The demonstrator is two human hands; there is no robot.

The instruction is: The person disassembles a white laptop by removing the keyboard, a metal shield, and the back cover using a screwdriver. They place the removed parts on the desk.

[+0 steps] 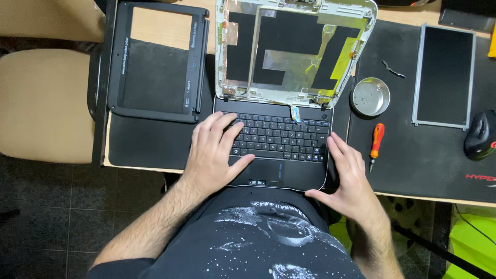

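Note:
A small black laptop [279, 137] lies at the desk's front edge, its lid shell [294, 49] folded back with the screen taken out, showing foil and black patches inside. My left hand [214, 152] rests flat on the left part of the keyboard and palm rest, fingers spread. Along the laptop's right edge lies my right hand [349, 173], fingers together and thumb at the front corner. Neither hand grips anything.
A black screen bezel [157, 62] lies at the left. A bare display panel [444, 75] lies at the right, with a round metal dish [370, 96], an orange screwdriver [377, 142], a small metal bracket [393, 68] and a black mouse [480, 135]. A beige chair [46, 103] stands left.

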